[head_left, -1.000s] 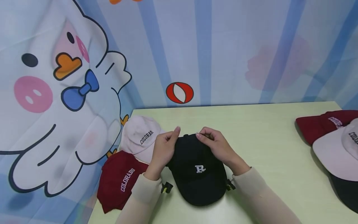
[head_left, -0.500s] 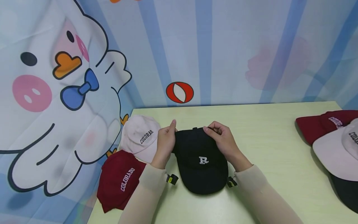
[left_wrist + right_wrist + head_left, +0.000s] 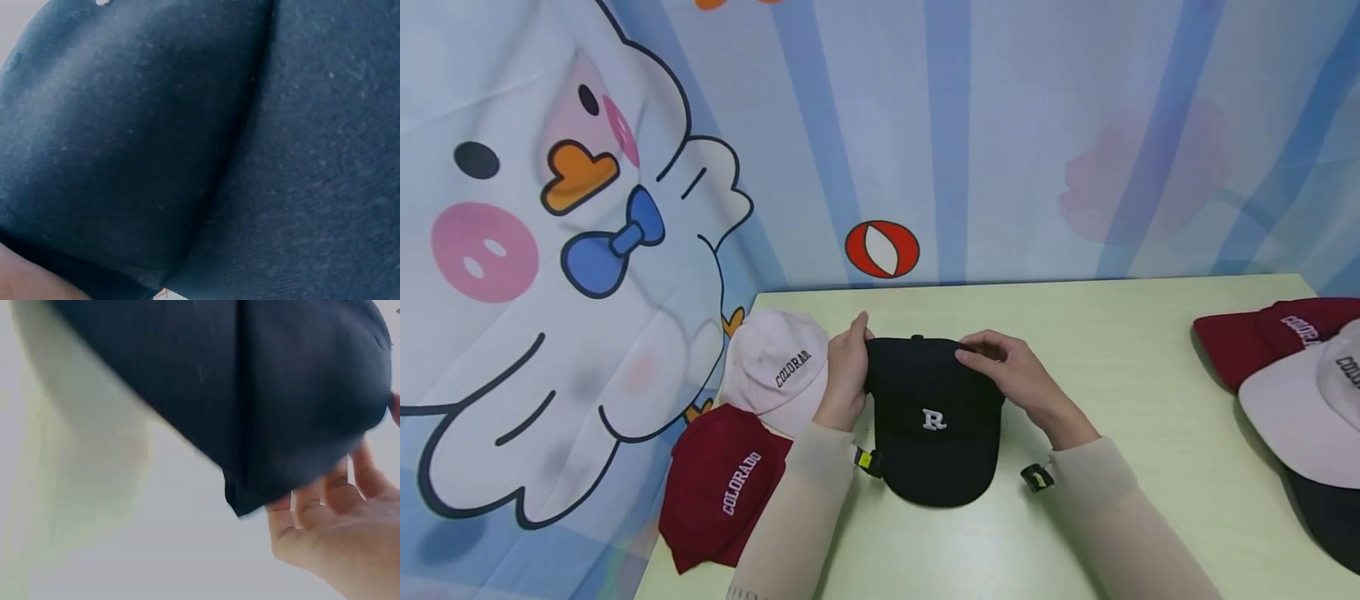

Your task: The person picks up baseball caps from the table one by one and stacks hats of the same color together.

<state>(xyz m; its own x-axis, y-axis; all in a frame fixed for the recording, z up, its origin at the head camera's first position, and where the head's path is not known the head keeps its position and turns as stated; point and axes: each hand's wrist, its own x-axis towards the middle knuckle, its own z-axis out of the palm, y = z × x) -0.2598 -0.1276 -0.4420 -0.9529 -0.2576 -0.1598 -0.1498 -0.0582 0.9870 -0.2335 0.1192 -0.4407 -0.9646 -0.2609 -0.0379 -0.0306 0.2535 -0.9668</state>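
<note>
A black baseball cap (image 3: 936,379) with a white R is held over the table, its brim toward the person. My left hand (image 3: 846,375) grips its left side with the thumb pointing up; the other fingers are hidden behind the cap. At the crown's upper right edge, my right hand (image 3: 1026,375) holds it between thumb and fingers. In the right wrist view the fingers (image 3: 340,487) reach under the crown. Dark cloth of the cap (image 3: 156,125) fills nearly the whole left wrist view.
Left of the hands lie a white cap (image 3: 775,354) and a dark red cap (image 3: 707,492), both lettered. On the right of the pale table (image 3: 1135,350) lie another dark red cap (image 3: 1240,337), a white cap (image 3: 1292,417) and a black cap (image 3: 1326,517), overlapping. A printed cloth (image 3: 1015,150) hangs behind.
The black cap has moved up, away from the person, and now stands straighter. My left hand has moved up with it; my right hand has shifted right along its edge.
</note>
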